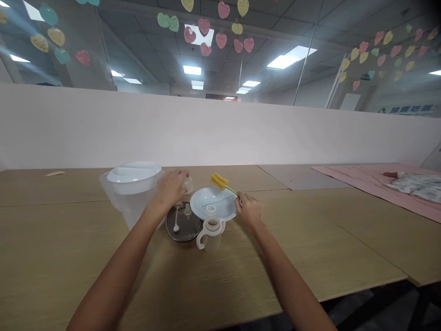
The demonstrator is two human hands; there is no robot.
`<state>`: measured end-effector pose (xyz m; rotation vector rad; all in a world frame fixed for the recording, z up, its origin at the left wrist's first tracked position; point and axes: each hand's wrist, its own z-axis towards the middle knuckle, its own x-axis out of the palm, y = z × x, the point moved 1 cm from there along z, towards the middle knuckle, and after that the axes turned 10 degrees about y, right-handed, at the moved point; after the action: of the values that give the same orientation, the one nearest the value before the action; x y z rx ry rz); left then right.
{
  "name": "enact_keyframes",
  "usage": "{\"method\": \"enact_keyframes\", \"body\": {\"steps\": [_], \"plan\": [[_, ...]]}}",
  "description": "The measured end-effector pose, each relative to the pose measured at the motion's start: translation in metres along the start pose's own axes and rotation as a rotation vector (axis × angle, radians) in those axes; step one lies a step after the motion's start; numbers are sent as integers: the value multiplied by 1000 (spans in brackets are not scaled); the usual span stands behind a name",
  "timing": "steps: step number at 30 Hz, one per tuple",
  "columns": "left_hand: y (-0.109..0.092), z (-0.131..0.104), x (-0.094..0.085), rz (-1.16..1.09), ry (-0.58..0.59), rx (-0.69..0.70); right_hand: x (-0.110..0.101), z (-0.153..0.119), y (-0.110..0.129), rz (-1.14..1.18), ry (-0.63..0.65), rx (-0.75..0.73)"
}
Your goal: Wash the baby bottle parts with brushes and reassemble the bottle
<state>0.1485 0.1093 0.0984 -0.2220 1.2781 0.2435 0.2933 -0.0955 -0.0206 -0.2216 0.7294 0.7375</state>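
Note:
My left hand [172,184] is closed around a clear domed cap [188,185], above the back of a dark round tray [182,232]. On that tray lie a straw with a weighted white end [176,227] and a small clear teat-like piece [187,210]. My right hand [250,209] grips the green handle of a bottle brush with a yellow sponge head [219,180], which is raised over a white bowl [223,209]. A white ring [210,210] sits in the bowl. In front of the bowl, a clear baby bottle with two white handles [212,236] stands upright and uncapped.
Left of my left hand stands a large translucent pitcher with a white lid [134,177]. A pink cloth [365,184] with patterned fabric [416,184] covers the table's far right. A low white wall [213,133] rises behind the wooden table [69,257].

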Motion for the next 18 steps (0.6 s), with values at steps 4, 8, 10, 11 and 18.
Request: {"method": "enact_keyframes", "body": {"steps": [4, 8, 10, 11, 18], "plan": [[6, 4, 16, 5, 357, 36, 0, 2, -7, -21, 87, 99], [7, 5, 21, 33, 426, -21, -4, 2, -11, -10, 66, 73], [9, 3, 19, 35, 481, -45, -7, 2, -12, 17, 23, 35], [11, 2, 17, 34, 513, -52, -8, 3, -13, 39, 5, 3], [6, 2, 24, 99, 658, -8, -8, 4, -20, 89, 67, -171]]}}
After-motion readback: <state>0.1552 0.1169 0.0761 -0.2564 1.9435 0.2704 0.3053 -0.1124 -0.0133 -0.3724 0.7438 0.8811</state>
